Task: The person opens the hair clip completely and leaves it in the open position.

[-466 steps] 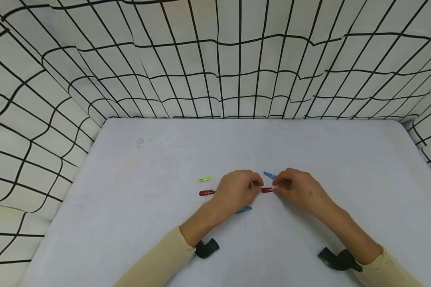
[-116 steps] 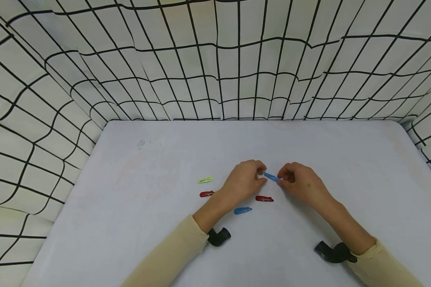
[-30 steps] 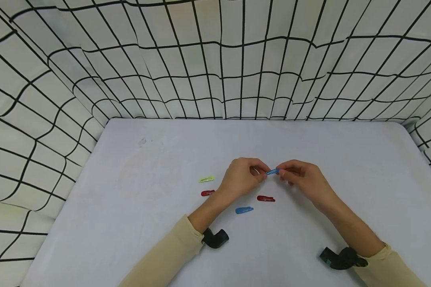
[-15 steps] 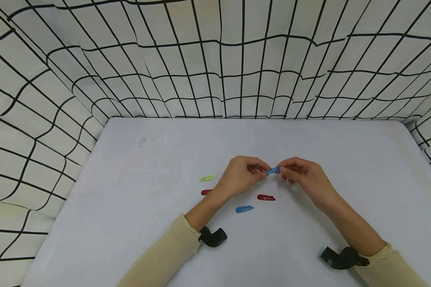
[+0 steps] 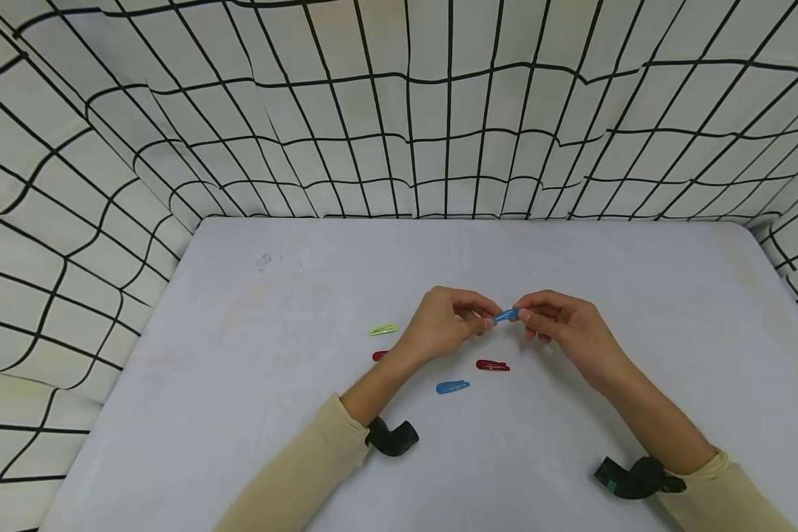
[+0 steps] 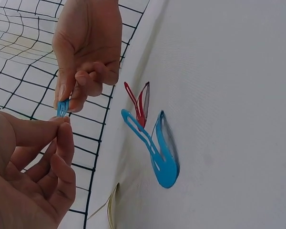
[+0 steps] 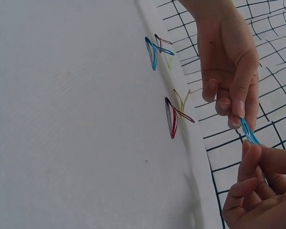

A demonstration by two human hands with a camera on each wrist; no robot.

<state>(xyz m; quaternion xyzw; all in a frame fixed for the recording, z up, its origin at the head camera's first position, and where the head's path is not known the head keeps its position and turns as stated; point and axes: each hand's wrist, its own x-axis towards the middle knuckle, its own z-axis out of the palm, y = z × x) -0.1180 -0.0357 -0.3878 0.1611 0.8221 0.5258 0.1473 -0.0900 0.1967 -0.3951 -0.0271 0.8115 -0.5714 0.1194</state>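
Both hands pinch one blue snap hair clip [image 5: 505, 315], raised above the table. My left hand [image 5: 442, 321] has one end between thumb and fingertips. The other end is pinched by my right hand [image 5: 565, 325]; its remaining fingers curl loosely below. In the left wrist view the held clip [image 6: 62, 109] is mostly covered by fingertips. Nearer the person lie a red hair clip [image 5: 492, 366] and a second blue one [image 5: 452, 387]; the left wrist view shows that blue clip [image 6: 164, 164] with its two arms spread apart.
Left of the hands lies a yellow-green clip [image 5: 382, 330], and another red clip [image 5: 380, 356] is partly hidden by the left forearm. The right wrist view shows one more yellow-green clip [image 7: 182, 102]. A black-lined white netting [image 5: 425, 111] surrounds the white table [image 5: 273, 414].
Earlier the hands held the red clip, which now lies on the table with its arms spread. They then reached the far blue clip and lifted it. Lately they have barely moved.
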